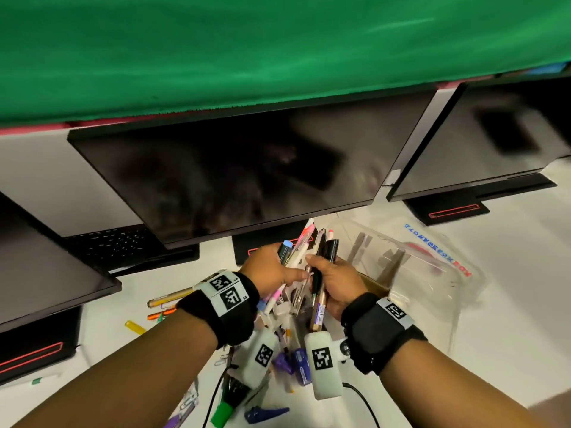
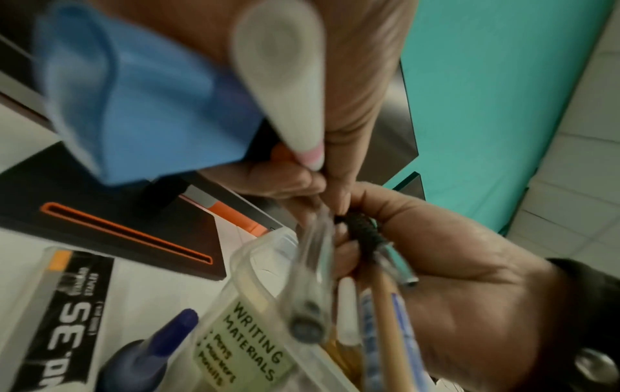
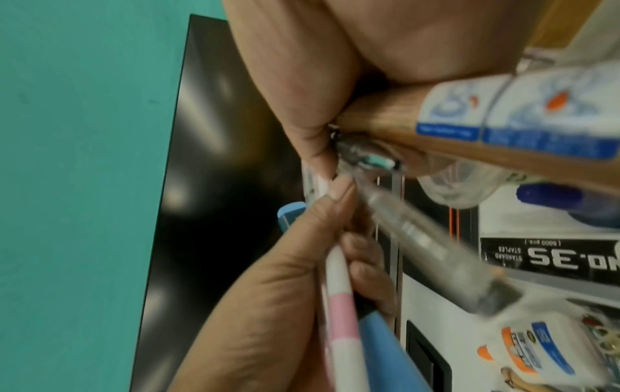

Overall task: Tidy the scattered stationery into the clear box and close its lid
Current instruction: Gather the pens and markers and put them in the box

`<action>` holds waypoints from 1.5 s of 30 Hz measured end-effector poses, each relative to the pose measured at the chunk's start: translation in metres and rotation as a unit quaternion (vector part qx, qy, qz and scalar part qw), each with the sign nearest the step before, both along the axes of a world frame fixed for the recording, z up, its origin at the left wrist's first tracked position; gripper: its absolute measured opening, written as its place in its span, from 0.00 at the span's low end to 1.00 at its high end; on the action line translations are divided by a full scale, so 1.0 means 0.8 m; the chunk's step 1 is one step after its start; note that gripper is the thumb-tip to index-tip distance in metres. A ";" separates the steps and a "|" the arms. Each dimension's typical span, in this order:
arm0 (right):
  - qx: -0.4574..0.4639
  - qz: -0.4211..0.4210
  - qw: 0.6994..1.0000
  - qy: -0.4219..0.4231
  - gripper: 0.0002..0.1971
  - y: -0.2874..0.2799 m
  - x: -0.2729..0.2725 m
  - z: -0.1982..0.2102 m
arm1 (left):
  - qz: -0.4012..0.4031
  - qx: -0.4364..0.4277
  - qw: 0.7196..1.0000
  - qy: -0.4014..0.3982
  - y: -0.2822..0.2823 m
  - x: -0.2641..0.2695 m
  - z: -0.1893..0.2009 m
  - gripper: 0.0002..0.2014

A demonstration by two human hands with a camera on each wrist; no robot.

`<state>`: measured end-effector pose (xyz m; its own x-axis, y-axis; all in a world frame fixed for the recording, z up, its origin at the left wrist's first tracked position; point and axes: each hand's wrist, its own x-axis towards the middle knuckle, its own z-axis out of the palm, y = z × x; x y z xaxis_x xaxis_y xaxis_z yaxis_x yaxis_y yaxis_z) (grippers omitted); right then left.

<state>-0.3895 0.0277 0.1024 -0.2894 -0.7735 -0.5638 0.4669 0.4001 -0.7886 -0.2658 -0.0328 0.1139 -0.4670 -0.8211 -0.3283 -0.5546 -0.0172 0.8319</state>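
both hands clamped on one bundle of pens [image 1: 304, 261]: left hand [image 1: 267, 270], right hand [image 1: 335, 284], beside the clear box [image 1: 432, 273].

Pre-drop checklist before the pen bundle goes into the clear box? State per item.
1. Left hand grips pen bundle: ok.
2. Right hand grips the bundle too: ok.
3. Clear box lid open: cannot tell, the plastic is blurred.
4. Bundle over the box mouth: not ok, it sits left of the box.
5. Desk swept: not ok, gold pen, yellow cap, green marker remain out.
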 end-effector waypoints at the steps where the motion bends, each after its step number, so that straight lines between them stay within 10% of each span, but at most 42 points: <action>1: 0.010 -0.024 1.000 0.012 0.07 -0.002 -0.007 -0.002 | 0.010 -0.005 1.000 -0.007 0.000 -0.006 -0.002 0.11; 6: 0.061 -0.090 0.994 0.007 0.09 -0.023 -0.044 -0.006 | 0.053 0.007 0.998 -0.039 -0.004 -0.022 -0.011 0.12; 18: 0.040 0.071 0.986 0.144 0.09 0.002 -0.077 -0.010 | 0.008 0.016 0.998 -0.061 -0.001 -0.057 -0.026 0.10; 23: 0.003 0.341 0.783 0.519 0.10 0.051 -0.086 0.001 | -0.023 -0.043 0.990 -0.135 -0.001 -0.082 -0.034 0.13; 27: 0.028 0.500 0.668 0.551 0.21 0.080 -0.080 -0.011 | -0.040 -0.058 0.982 -0.177 0.000 -0.102 -0.043 0.17; 45: -0.026 0.488 0.645 0.587 0.26 0.088 -0.080 -0.048 | -0.099 -0.086 0.971 -0.201 -0.011 -0.130 -0.075 0.25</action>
